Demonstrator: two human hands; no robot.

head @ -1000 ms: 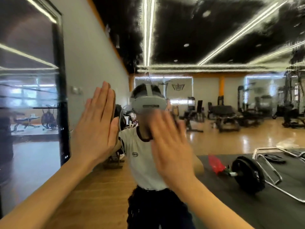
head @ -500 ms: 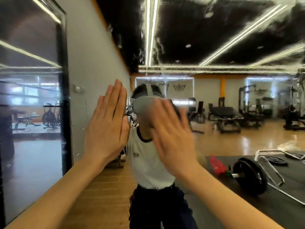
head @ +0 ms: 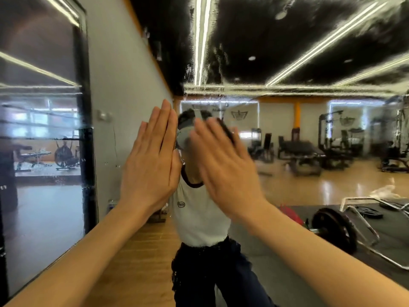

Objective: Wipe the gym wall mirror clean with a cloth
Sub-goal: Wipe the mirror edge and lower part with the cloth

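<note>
The gym wall mirror (head: 287, 63) fills almost the whole view, its upper part streaked and wavy with wet smears. It reflects a person in a white shirt and a headset. My left hand (head: 152, 160) is raised before the glass with straight fingers held together, pointing up. My right hand (head: 223, 169) is raised beside it, fingers straight and blurred by motion. Neither hand holds anything, and no cloth is in view. Whether the palms touch the glass cannot be told.
A dark-framed panel (head: 86, 129) borders the mirror on the left. The reflection shows a wooden floor, a barbell with a black plate (head: 334, 229) on a dark mat, a metal frame (head: 363, 220), and benches and machines (head: 305, 156) farther back.
Both hands have drifted to the right and slightly up across the mirror. The view has shifted with them, and the right hand now covers the reflected headset.
</note>
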